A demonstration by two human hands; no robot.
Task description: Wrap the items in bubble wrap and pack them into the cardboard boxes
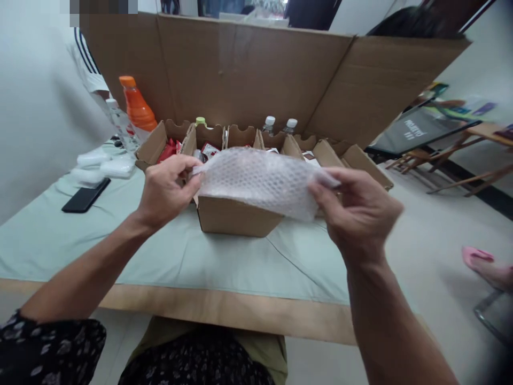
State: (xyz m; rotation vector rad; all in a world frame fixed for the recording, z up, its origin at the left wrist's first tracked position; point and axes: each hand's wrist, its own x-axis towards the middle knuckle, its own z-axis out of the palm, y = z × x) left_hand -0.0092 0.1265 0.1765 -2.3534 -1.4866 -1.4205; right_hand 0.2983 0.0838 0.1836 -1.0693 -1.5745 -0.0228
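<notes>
A whitish sheet of bubble wrap [260, 179] is stretched between my two hands above the table. My left hand [170, 182] pinches its left end between thumb and fingers. At the opposite end my right hand [355, 206] grips a corner, thumb on top. Under and behind the wrap stands a cardboard box [236, 216], its upper part covered from sight. Beyond it a row of open cardboard bins [208, 136] holds small packets, among them red packets [170, 149]. The wrap hides much of what lies in the middle bins.
A tall cardboard panel [256, 75] rises behind the bins. On the left are an orange bottle [138, 104], a clear bottle [120, 123], rolled bubble wrap pieces [118, 167] and a black phone [86, 197]. Another person's foot in a pink slipper [479, 256] shows at right.
</notes>
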